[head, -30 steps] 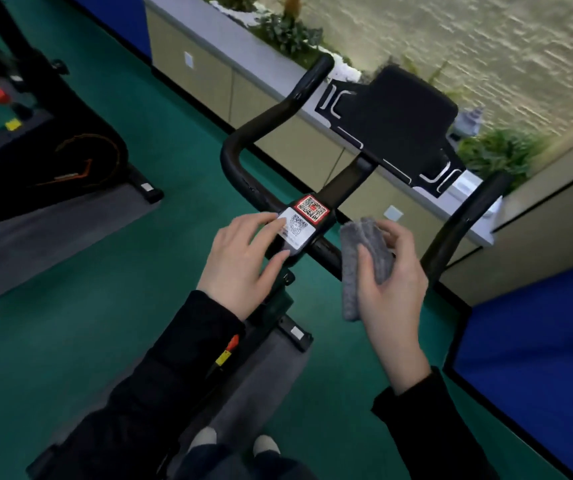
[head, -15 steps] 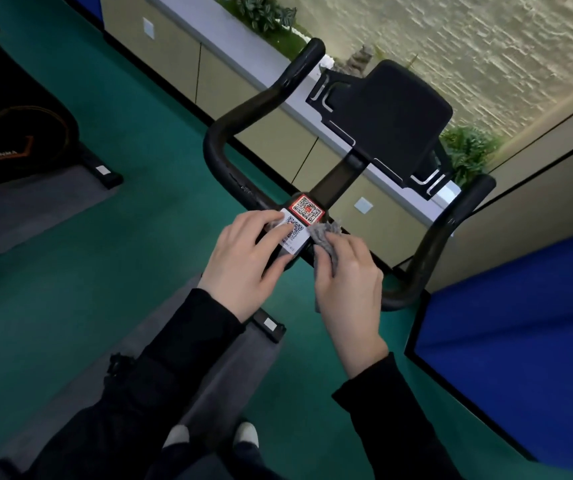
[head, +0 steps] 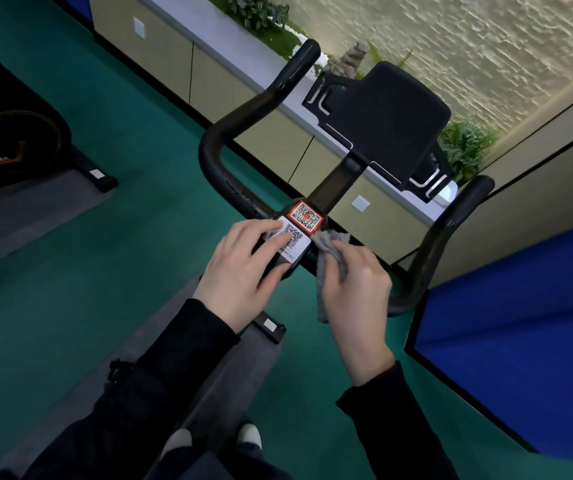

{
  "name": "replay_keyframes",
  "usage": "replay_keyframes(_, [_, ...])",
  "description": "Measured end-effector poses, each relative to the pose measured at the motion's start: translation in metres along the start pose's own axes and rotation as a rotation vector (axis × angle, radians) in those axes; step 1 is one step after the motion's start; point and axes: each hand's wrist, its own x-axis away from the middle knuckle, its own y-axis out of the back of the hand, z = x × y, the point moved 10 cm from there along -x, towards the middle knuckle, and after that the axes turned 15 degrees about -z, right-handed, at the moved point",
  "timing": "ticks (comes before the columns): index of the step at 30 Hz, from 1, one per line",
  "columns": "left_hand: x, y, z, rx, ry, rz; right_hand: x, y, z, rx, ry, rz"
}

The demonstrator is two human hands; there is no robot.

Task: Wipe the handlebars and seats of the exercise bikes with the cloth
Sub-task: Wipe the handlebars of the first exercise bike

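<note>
Head view: the right hand (head: 358,292) clutches the grey cloth (head: 329,242), bunched against the black handlebar (head: 216,143) just right of the white QR label (head: 296,240); the left hand (head: 241,271) lies on that label, fingers fairly straight, seemingly resting rather than clasping.

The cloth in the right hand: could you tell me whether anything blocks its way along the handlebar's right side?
Nothing visible does. The cloth, held by the right hand, sits at the handlebar beside the QR labels, and the bar rightward is bare. The left hand rests on the labels.
</note>
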Motion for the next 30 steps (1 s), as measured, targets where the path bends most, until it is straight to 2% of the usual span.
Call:
replay_keyframes(4, [-0.001,-0.001,0.003,0.01,0.001,-0.004,0.0,0.011,-0.014,0.01,-0.037,-0.029])
replay_keyframes(8, [-0.001,-0.001,0.005,0.027,0.007,-0.019,-0.006,-0.01,0.004,-0.062,-0.051,0.026])
replay_keyframes(11, [0.0,-0.001,0.005,0.028,-0.004,-0.021,-0.003,-0.003,-0.003,-0.013,-0.031,0.056])
replay_keyframes(14, [0.0,-0.001,0.005,0.028,-0.003,-0.026,0.002,0.015,-0.02,0.056,-0.055,0.012])
replay_keyframes(21, [0.0,-0.001,0.006,0.032,-0.01,-0.049,0.021,0.0,0.017,-0.103,-0.044,-0.091])
replay_keyframes(27, [0.001,0.0,0.006,0.039,-0.01,-0.032,0.024,0.021,-0.012,-0.103,-0.148,-0.217])
replay_keyframes(30, [0.001,0.0,0.005,0.042,-0.007,-0.024,0.02,0.008,0.008,-0.158,-0.131,-0.182])
